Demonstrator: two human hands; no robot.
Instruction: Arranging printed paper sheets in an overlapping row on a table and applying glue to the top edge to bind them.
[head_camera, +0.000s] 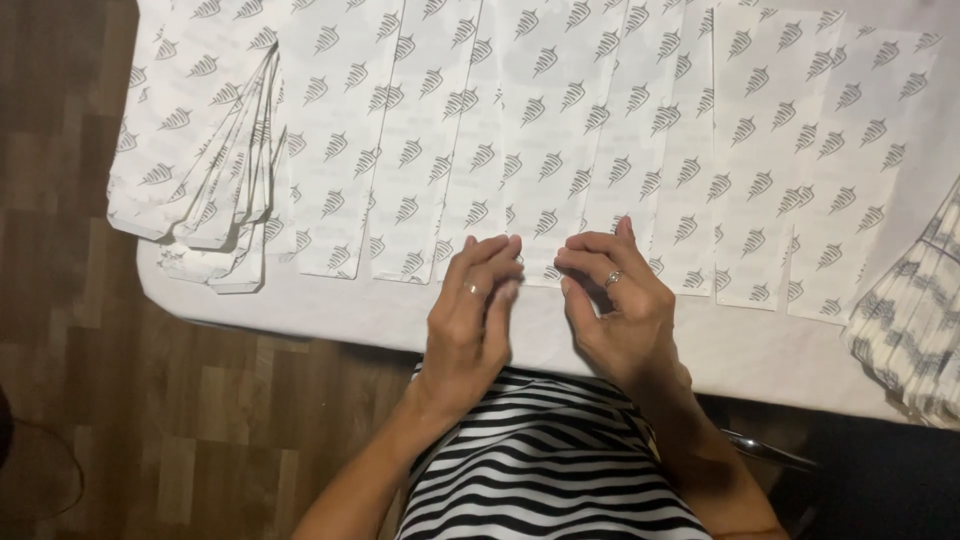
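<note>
Head view, looking down at a white-covered table. The top and right edges of the frame cut off the spread of paper; its full extent cannot be seen.

A row of white paper strips printed with small grey leaf marks lies flat side by side, edges overlapping; where one strip ends and the next begins is hard to make out near the middle. At the left, a fanned stack of the same strips lies partly on the row. At the right edge, another pile with darker grey banding is only partly in frame; what it is made of is unclear.

Left hand and right hand rest close together at the near end of the middle strips. Fingers of both are bent, tips pressing on or pinching the strip edge; whether anything is truly gripped I cannot tell, since the fingertips hide the edge. Each hand wears a ring.

Below, a black-and-white striped garment covers the lap. Wood-pattern floor at left.

No containers show.
</note>
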